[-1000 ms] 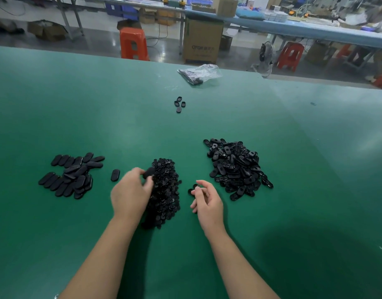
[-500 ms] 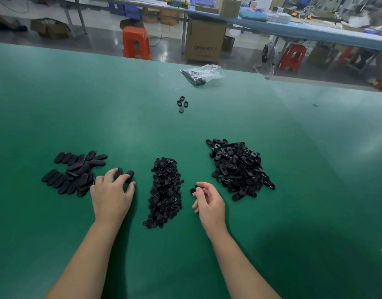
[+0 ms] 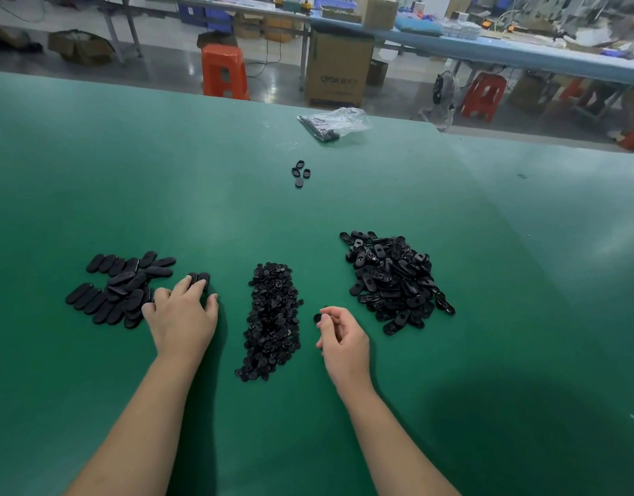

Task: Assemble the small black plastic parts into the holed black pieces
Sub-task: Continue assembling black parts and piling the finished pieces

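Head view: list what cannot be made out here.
- The small black part at the right hand: its shape is hidden by the curled fingers.
- What lies under the left hand: the palm covers it.
- Contents of the plastic bag: too far and small.
- Single parts in the middle pile: too small, black on black.

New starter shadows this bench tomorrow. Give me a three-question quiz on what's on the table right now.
1. True or false: the left hand rests on the middle pile.
2. Which pile holds the holed pieces? A left pile B middle pile C right pile
3. Fill in: the right hand pinches a small black ____.

Key: 1 false, its straight fingers touch finished ovals beside the left pile. 2 C. 3 part.
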The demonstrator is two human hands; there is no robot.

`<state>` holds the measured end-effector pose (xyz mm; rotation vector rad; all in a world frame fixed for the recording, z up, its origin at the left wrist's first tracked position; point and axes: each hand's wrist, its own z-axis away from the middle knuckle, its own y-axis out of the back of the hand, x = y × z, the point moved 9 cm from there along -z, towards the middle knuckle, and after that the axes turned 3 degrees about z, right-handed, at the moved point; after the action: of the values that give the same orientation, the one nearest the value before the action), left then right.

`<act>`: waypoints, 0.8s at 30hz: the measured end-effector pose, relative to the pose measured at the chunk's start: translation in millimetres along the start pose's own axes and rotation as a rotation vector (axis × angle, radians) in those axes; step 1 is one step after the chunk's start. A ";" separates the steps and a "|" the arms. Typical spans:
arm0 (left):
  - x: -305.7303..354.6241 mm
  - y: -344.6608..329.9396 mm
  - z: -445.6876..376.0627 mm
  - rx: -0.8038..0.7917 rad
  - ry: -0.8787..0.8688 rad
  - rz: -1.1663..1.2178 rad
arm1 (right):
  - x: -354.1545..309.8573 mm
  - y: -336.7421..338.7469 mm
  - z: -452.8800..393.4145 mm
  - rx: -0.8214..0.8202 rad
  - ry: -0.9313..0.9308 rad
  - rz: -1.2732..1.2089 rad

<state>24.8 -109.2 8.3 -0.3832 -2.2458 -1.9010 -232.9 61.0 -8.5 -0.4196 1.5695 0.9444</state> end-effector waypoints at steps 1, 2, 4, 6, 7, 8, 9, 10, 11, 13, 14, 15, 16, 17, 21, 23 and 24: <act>2.4 2.8 1.8 0.032 -0.019 0.053 | -1.3 2.1 0.3 0.031 0.017 0.030; 4.9 5.6 4.5 0.072 -0.047 0.133 | -3.8 5.3 0.7 0.072 0.046 0.073; 8.7 6.5 10.4 0.098 -0.084 0.316 | -10.3 10.5 2.8 0.147 0.111 0.161; 14.6 0.4 13.0 0.043 -0.086 0.410 | -12.6 9.6 2.0 0.155 0.128 0.239; 19.4 -3.0 13.5 0.014 -0.098 0.427 | -13.0 7.5 0.9 0.139 0.129 0.288; 24.6 -6.0 14.1 -0.006 -0.118 0.436 | -13.3 5.0 0.1 0.121 0.135 0.341; 30.0 -8.2 14.8 -0.018 -0.142 0.443 | -13.7 2.4 0.0 0.106 0.144 0.389; 35.4 -9.8 15.6 -0.025 -0.169 0.443 | -14.2 0.6 -0.2 0.096 0.150 0.425; 40.8 -11.2 16.3 -0.031 -0.200 0.430 | -14.4 -0.7 -0.2 0.089 0.155 0.453; 49.2 -13.8 16.8 -0.034 -0.253 0.363 | -14.6 -3.4 -0.2 0.078 0.163 0.505; 51.7 -14.7 16.2 -0.034 -0.262 0.319 | -14.5 -4.7 -0.2 0.072 0.166 0.527; 53.3 -15.2 15.1 -0.031 -0.262 0.284 | -14.5 -5.6 -0.4 0.069 0.170 0.541; 54.1 -15.3 14.2 -0.025 -0.258 0.262 | -14.8 -6.4 -0.7 0.066 0.176 0.549; 54.4 -15.1 13.6 -0.016 -0.253 0.252 | -14.7 -6.9 -0.8 0.065 0.179 0.554; 54.5 -13.6 15.4 0.012 -0.244 0.263 | -11.6 -6.5 -1.7 0.058 0.165 0.550; 52.2 -13.1 15.7 0.018 -0.226 0.288 | -10.2 -6.1 -1.4 0.057 0.161 0.543; 50.3 -13.1 15.2 0.015 -0.210 0.304 | -10.0 -6.3 -1.1 0.055 0.161 0.541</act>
<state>-26.6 -92.0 8.2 -0.9041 -2.1687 -1.7548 -226.7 54.0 -1.3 -0.0233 1.8973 1.2951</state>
